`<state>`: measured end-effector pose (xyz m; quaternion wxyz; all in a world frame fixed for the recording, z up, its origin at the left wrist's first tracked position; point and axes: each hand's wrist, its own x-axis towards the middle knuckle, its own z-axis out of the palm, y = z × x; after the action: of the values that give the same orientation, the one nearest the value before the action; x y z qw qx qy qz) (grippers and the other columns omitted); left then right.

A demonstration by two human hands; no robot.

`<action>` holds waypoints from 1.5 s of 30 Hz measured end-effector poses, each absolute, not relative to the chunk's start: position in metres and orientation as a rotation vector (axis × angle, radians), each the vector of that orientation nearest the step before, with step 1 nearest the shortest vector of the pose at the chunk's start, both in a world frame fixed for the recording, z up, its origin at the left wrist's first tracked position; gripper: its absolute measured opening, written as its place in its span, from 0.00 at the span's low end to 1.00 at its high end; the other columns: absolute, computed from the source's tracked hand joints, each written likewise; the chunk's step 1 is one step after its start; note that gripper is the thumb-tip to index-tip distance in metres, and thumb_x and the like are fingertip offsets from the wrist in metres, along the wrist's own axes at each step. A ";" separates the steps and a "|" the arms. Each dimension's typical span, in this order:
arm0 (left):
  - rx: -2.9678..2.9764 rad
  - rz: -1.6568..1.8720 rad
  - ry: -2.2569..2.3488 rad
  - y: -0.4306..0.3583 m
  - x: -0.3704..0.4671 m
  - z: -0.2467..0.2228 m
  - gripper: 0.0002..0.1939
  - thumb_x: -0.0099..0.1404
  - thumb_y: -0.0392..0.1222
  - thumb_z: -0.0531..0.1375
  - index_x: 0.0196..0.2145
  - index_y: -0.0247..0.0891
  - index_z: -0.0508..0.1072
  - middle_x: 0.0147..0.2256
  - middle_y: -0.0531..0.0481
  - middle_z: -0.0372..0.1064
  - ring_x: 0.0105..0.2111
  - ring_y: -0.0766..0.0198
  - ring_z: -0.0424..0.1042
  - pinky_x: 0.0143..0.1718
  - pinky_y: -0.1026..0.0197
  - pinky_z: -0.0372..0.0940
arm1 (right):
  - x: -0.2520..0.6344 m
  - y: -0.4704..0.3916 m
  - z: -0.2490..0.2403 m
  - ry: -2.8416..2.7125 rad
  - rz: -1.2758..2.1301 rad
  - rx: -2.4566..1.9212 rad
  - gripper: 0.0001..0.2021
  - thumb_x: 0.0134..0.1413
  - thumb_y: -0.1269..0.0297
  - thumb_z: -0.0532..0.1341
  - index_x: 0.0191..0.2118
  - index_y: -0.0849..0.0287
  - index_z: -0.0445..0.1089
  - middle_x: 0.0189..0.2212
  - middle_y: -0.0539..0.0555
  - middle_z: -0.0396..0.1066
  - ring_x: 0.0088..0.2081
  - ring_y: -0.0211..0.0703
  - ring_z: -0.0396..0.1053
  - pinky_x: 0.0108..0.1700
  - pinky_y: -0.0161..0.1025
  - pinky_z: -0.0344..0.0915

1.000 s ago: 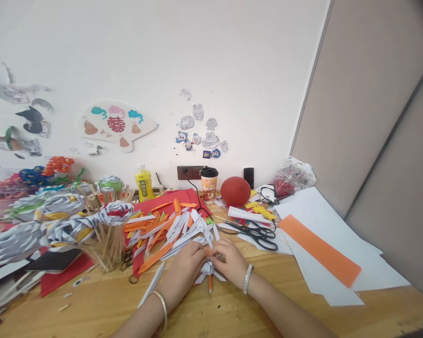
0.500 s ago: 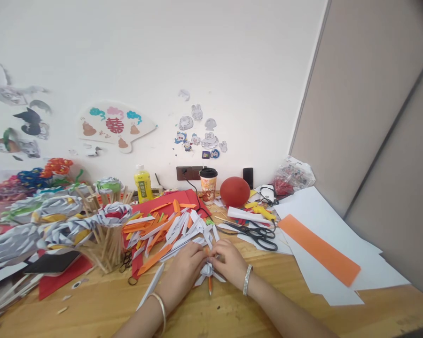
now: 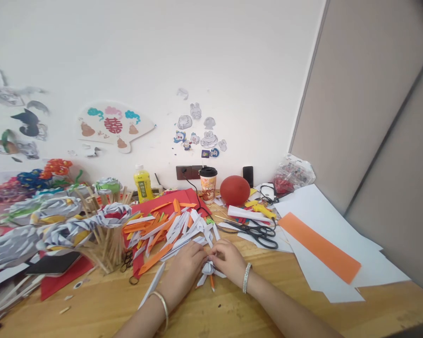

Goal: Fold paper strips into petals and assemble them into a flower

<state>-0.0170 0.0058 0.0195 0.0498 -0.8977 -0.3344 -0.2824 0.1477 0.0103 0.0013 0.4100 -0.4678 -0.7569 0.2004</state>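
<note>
Near the table's front middle, my left hand (image 3: 186,264) and my right hand (image 3: 229,263) meet over a small folded-paper piece (image 3: 208,268) in white with orange strip ends. The fingers of both hands are curled in and pinch its far side; my fingers partly hide the piece. White strip ends and an orange tip (image 3: 212,283) stick out toward me. Just beyond my hands lies a heap of folded white paper strips (image 3: 183,234) and orange strips (image 3: 158,258). A long white strip (image 3: 153,284) lies beside my left forearm.
Black scissors (image 3: 255,232), a yellow glue gun (image 3: 261,209) and a red balloon (image 3: 235,190) lie to the right. Behind stand a paper cup (image 3: 208,185) and a yellow bottle (image 3: 143,184). Paper flowers (image 3: 66,230) fill the left; white sheets (image 3: 313,220) and an orange sheet (image 3: 320,249) the right.
Both hands keep hold of the folded-paper piece. Its orange tip has swung slightly to the right, and the strip ends below have turned a little.
</note>
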 end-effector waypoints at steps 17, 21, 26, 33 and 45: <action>-2.723 -0.922 -1.020 0.003 -0.017 0.022 0.11 0.66 0.37 0.49 0.31 0.37 0.69 0.30 0.48 0.67 0.33 0.61 0.66 0.34 0.60 0.63 | 0.152 0.008 0.010 -1.896 0.454 -1.204 0.06 0.46 0.77 0.61 0.24 0.60 0.69 0.26 0.50 0.68 0.34 0.41 0.64 0.38 0.35 0.59; -2.731 -0.900 -1.023 0.003 -0.017 0.023 0.11 0.67 0.37 0.49 0.31 0.37 0.70 0.30 0.48 0.67 0.32 0.61 0.66 0.33 0.60 0.63 | 0.151 0.007 0.010 -1.921 0.454 -1.193 0.06 0.46 0.76 0.62 0.24 0.60 0.69 0.25 0.50 0.67 0.34 0.41 0.64 0.38 0.35 0.59; -2.727 -0.835 -0.988 0.007 -0.017 0.019 0.11 0.67 0.35 0.49 0.32 0.37 0.71 0.29 0.48 0.67 0.32 0.61 0.66 0.33 0.60 0.63 | 0.151 0.007 0.009 -1.957 0.451 -1.178 0.07 0.46 0.77 0.62 0.23 0.59 0.69 0.25 0.49 0.68 0.34 0.41 0.64 0.39 0.36 0.58; -2.702 -0.817 -0.978 0.009 -0.018 0.014 0.11 0.66 0.34 0.49 0.31 0.36 0.70 0.29 0.48 0.66 0.32 0.60 0.64 0.33 0.59 0.62 | 0.151 0.006 0.011 -1.959 0.462 -1.188 0.07 0.46 0.77 0.62 0.23 0.60 0.69 0.25 0.49 0.67 0.34 0.41 0.64 0.38 0.36 0.58; -2.731 -0.794 -0.971 0.008 -0.018 0.014 0.09 0.65 0.32 0.50 0.31 0.36 0.69 0.31 0.48 0.67 0.32 0.60 0.65 0.33 0.59 0.62 | 0.151 0.007 0.007 -1.958 0.470 -1.167 0.07 0.46 0.77 0.62 0.24 0.59 0.70 0.25 0.49 0.68 0.34 0.41 0.64 0.38 0.36 0.58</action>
<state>-0.0180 0.0076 0.0142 0.0678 -0.9066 -0.3224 -0.2635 0.1508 0.0072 0.0071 0.3958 -0.4605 -0.7726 0.1854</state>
